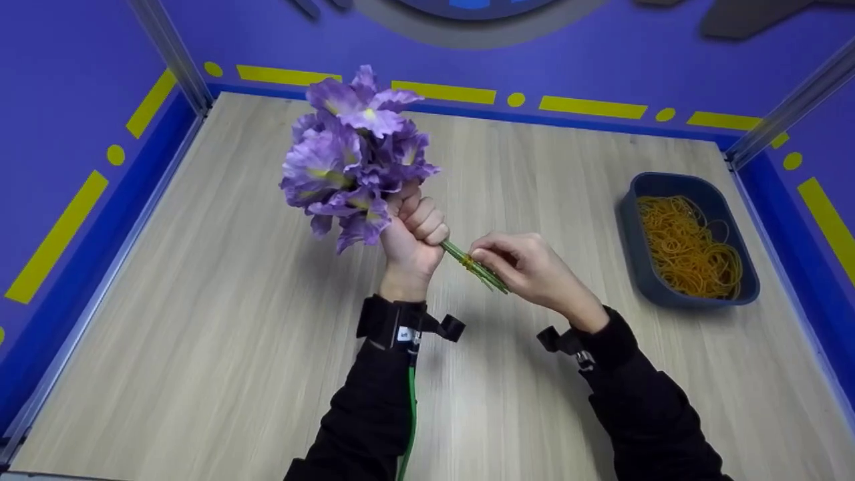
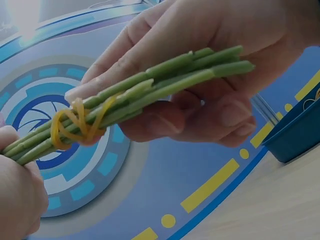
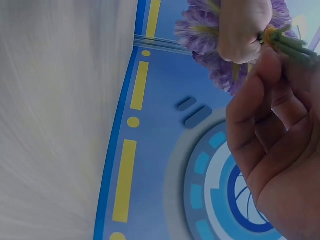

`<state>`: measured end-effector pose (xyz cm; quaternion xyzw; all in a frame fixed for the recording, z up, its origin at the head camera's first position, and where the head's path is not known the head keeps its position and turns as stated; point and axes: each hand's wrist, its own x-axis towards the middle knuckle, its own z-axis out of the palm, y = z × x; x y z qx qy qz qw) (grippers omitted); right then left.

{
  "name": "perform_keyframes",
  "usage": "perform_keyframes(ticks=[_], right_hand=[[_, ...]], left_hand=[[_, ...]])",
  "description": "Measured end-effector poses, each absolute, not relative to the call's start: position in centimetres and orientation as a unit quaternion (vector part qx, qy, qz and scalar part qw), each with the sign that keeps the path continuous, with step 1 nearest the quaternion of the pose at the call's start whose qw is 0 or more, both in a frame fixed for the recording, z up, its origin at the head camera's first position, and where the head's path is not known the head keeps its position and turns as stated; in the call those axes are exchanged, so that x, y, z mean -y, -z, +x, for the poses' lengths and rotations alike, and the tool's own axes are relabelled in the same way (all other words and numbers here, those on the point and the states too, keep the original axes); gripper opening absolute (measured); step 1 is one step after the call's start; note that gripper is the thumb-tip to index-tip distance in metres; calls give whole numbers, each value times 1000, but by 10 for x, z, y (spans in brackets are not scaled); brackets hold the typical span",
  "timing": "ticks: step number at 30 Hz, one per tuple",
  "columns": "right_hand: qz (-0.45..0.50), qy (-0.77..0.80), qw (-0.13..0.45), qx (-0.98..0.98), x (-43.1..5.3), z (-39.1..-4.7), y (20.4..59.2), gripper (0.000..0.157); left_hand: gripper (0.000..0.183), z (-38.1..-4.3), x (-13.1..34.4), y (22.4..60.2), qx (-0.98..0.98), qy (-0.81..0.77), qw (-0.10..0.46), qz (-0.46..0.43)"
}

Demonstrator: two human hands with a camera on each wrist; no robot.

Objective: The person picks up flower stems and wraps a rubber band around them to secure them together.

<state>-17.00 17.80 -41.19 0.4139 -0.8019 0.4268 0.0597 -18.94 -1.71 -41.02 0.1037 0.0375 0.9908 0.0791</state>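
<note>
My left hand (image 1: pixel 413 234) grips a bunch of purple artificial flowers (image 1: pixel 361 143) by their green stems (image 2: pixel 175 82), just below the blooms. The bunch tilts, with its blooms toward the back left and the cut stem ends toward the front right. A yellow rubber band (image 2: pixel 82 120) is wound in several loops around the stems, a short way below the left fist. At that band, the thumb and curled fingers of my right hand (image 1: pixel 534 267) pinch from both sides of the stems. The free stem ends run past the right fingers toward its palm.
On the right of the wooden table (image 1: pixel 220 334) stands a dark blue-grey plastic tub (image 1: pixel 631 247) holding a tangled heap of yellow rubber bands (image 1: pixel 688 247). Blue panels with yellow dashes (image 1: pixel 444 92) wall the table at the back and sides.
</note>
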Motion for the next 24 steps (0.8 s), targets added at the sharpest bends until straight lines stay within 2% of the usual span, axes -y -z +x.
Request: perform_keyframes(ticks=[10,17,24], right_hand=[[369,-424,3,827,-178,-159,404,19],[348,-330,-53,876,-169,-150,399,32],[304,-284,-41,909,-161,-145,402,30]], left_hand=[[47,-194,18,410,15,-997,67,23],[49,-198,17,413,35,-997,56,-35],[51,-199,13,415,-3,-994,67,-82]])
